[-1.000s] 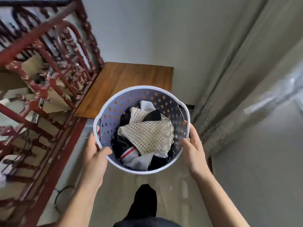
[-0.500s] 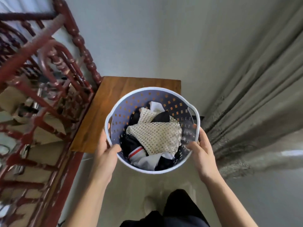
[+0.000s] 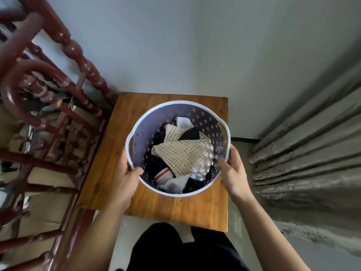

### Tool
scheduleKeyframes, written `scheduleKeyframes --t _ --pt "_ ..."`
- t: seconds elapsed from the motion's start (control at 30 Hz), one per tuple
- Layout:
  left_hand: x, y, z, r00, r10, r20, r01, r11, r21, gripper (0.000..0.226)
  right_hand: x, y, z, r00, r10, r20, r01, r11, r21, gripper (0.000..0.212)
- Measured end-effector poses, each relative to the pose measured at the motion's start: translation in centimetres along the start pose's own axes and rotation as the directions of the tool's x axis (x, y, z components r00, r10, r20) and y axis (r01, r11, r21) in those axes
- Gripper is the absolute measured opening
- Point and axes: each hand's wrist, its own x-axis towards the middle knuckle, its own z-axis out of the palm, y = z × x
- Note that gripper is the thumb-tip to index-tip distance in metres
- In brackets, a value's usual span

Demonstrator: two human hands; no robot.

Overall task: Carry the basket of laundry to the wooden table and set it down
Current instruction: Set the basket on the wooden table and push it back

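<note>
A round white-rimmed basket [image 3: 156,122] with purple perforated walls is over the middle of the small wooden table [image 3: 175,208]. Inside lie a cream mesh cloth [image 3: 183,155] and dark and white garments. My left hand [image 3: 125,182] grips the basket's rim on its near left, thumb inside the wall. My right hand [image 3: 233,173] grips the rim on its near right. Whether the basket's base touches the tabletop is hidden from above.
A dark red wooden railing [image 3: 48,118] with turned spindles runs along the table's left side. Grey curtains [image 3: 312,153] hang to the right. A pale wall [image 3: 195,45] stands just behind the table. My dark trousers [image 3: 175,249] are at the table's near edge.
I have walked up to the table. The basket, earlier held in front of the table's near edge, is now over the tabletop's middle, with both hands still on its rim.
</note>
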Motion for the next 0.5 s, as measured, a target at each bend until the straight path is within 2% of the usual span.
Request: scheduleKeyframes --t 0.23,0.5 --pt "7.6 -0.9 -1.3 0.999 -0.041 -0.029 0.042 0.999 0.017 0.078 5.8 0.1 4.8 0.994 0.035 0.106 -0.015 0.983 -0.185 0.06" --pt "15.7 -2.8 -2.6 0.995 -0.071 0.069 0.062 0.991 0.119 0.076 5.8 3.9 10.4 0.996 0.088 -0.024 -0.091 0.955 -0.281 0.05"
